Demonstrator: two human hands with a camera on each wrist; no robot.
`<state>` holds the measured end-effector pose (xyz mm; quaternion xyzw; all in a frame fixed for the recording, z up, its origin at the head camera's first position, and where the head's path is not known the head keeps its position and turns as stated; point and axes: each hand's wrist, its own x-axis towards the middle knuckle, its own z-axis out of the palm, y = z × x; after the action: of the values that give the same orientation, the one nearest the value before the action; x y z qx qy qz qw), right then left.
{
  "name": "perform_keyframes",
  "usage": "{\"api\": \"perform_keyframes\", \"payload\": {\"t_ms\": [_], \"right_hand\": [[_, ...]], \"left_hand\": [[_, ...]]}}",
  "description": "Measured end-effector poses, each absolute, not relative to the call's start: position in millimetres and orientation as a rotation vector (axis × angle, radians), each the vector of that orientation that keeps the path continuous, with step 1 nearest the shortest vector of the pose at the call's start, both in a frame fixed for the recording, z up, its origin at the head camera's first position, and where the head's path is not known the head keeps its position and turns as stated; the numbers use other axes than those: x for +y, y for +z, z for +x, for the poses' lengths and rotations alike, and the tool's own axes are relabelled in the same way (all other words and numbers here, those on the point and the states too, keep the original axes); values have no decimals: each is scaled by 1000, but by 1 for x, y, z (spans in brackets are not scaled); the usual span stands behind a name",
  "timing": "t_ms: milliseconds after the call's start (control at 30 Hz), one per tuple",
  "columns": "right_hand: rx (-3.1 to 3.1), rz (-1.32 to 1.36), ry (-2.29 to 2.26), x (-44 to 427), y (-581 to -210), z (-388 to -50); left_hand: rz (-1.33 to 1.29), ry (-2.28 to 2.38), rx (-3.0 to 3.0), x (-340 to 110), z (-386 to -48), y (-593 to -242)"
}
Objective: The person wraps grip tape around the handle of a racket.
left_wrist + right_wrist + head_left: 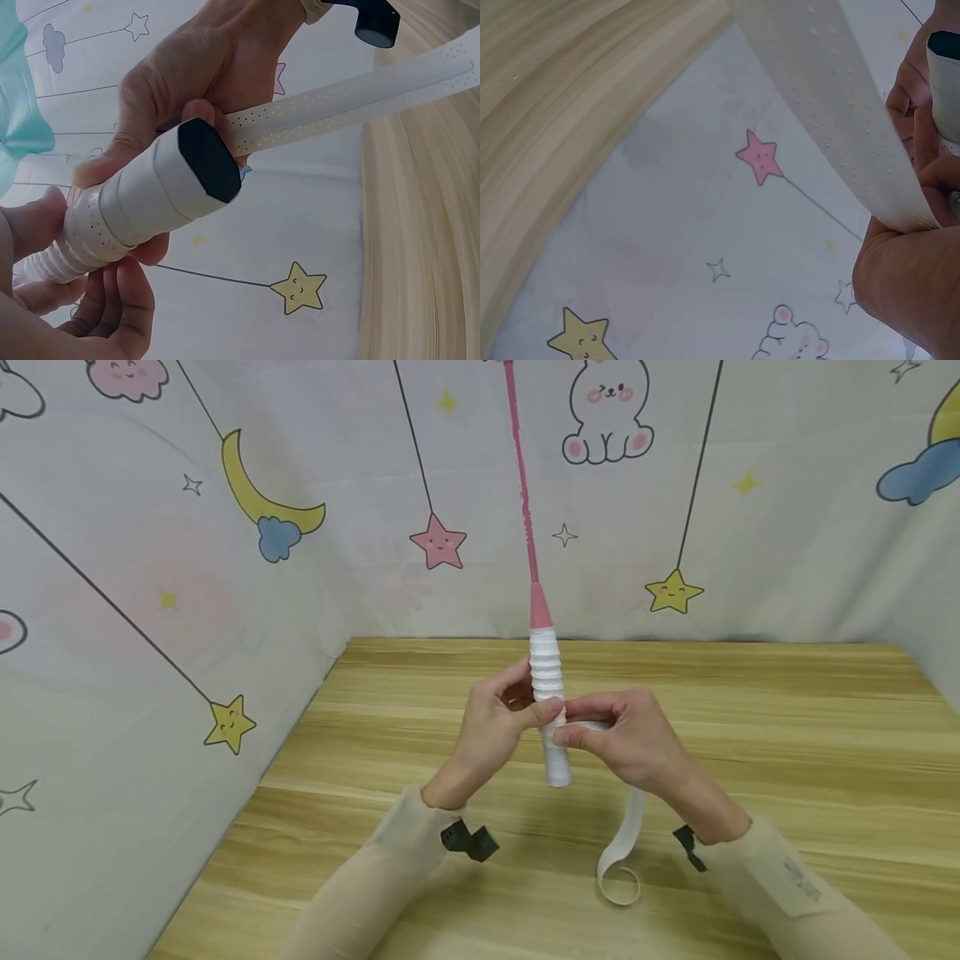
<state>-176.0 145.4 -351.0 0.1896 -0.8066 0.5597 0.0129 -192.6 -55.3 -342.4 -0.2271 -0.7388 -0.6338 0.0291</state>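
A badminton-style racket with a pink shaft [525,502] and a white handle [547,664] stands nearly upright in the head view; its top runs out of frame. My left hand [487,718] grips the handle, thumb across the front. Beside it, my right hand [641,739] pinches a white perforated grip tape [322,105] against the handle's right side. Ridged turns of wrap cover the upper handle. The loose tape tail [626,835] hangs below the right hand and curls at its end. In the left wrist view, the handle's dark butt end [210,161] faces the camera.
Below the hands lies a wood-grain table [787,743]. A pale cloth backdrop [495,602] printed with stars, moons and bears stands behind it and along its left side. Black wrist devices [470,841] sit on the sleeves.
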Motion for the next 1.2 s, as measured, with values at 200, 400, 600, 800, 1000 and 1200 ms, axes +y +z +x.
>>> {"api": "perform_keyframes", "payload": {"t_ms": [200, 400, 600, 800, 1000, 1200], "right_hand": [[-2530, 561, 1764, 149, -349, -175], [-2513, 543, 1786, 153, -348, -175], [-2491, 506, 1827, 155, -348, -176], [-2471, 481, 1910, 156, -348, -178], [-2489, 487, 1963, 157, -349, -182], [-2490, 516, 2042, 159, -350, -184]], "left_hand": [[-747, -2031, -2262, -59, -193, -341], [-784, -2069, -2249, -60, -193, -339], [-818, -2106, -2224, -62, -194, -338], [-809, -2186, -2195, -63, -196, -339], [-804, -2291, -2143, -62, -195, -338], [-797, -2369, -2103, -61, -194, -338]]}}
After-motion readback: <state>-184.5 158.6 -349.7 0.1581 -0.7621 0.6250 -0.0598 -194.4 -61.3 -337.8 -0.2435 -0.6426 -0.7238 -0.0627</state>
